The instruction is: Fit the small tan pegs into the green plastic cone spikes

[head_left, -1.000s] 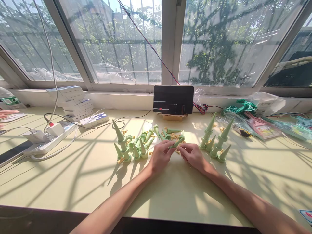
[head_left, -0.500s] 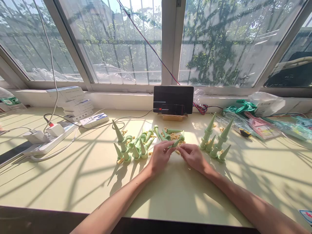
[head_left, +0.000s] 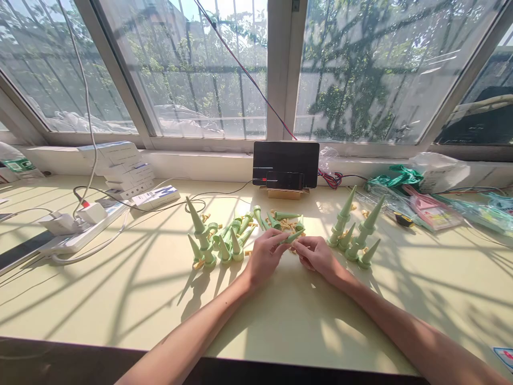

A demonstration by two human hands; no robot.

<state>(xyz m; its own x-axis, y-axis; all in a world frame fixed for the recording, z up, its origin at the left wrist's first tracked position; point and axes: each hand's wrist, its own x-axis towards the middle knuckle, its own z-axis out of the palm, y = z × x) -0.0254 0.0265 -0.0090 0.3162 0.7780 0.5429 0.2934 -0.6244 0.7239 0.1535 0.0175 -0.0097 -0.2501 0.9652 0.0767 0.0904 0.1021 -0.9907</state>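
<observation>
A pale green plastic spike (head_left: 295, 235) is pinched between the thumb and fingers of my left hand (head_left: 265, 255), its tip pointing up and to the right. My right hand (head_left: 319, 254) is close beside it with thumb and forefinger pressed together; whatever small thing is in that pinch is hidden. Just behind my hands lies a heap of small yellow-tan plastic pieces (head_left: 287, 224) with loose green spikes among it. To the left stand several green spikes (head_left: 196, 216), some stacked. Another group of upright, partly stacked spikes (head_left: 371, 216) is at the right.
A black tablet (head_left: 285, 155) with a phone (head_left: 285, 181) before it leans at the back by the window. White boxes (head_left: 130, 174) and a power strip (head_left: 86, 232) with cables occupy the left. Plastic bags (head_left: 433, 206) lie back right. The table's front edge runs below my forearms.
The green spike in my left hand has tipped to a flatter angle. My right hand has shifted very slightly beside it; the standing spikes are unchanged.
</observation>
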